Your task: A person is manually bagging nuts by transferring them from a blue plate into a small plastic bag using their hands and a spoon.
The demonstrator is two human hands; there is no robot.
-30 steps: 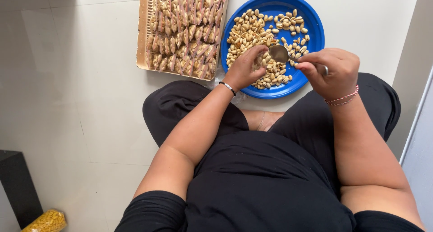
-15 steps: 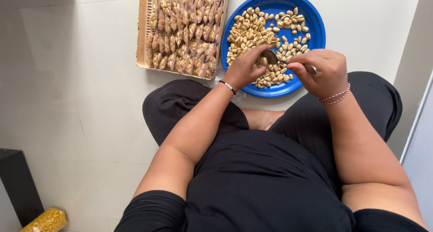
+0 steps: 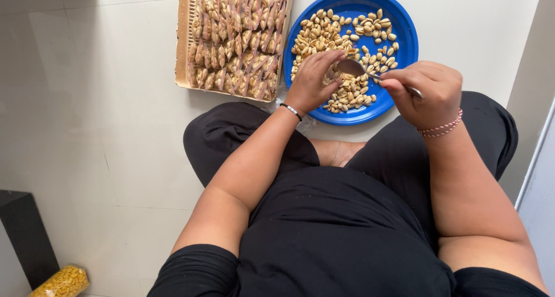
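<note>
From the camera on my head I look down at my right hand (image 3: pixel 426 95), closed around the handle of a metal spoon (image 3: pixel 359 70) whose bowl reaches over the blue plate (image 3: pixel 404 40) of peanuts (image 3: pixel 338 43) on the floor in front of my crossed legs. My left hand (image 3: pixel 312 80) is curled with its fingertips bunched right at the spoon's bowl over the nuts; I cannot tell whether it pinches a small bag or only nuts. To do this well, I judge the spoon should stay level and close to those fingertips, so nothing spills past the rim. Just left of the plate, touching it or nearly so, sits a flat basket tray (image 3: pixel 184 43) filled with small packed bags (image 3: pixel 237 37). Compared with half a second ago, the spoon has swung rightwards, its bowl now clear of my left fingers rather than tucked under them, and my right hand has lifted slightly.
</note>
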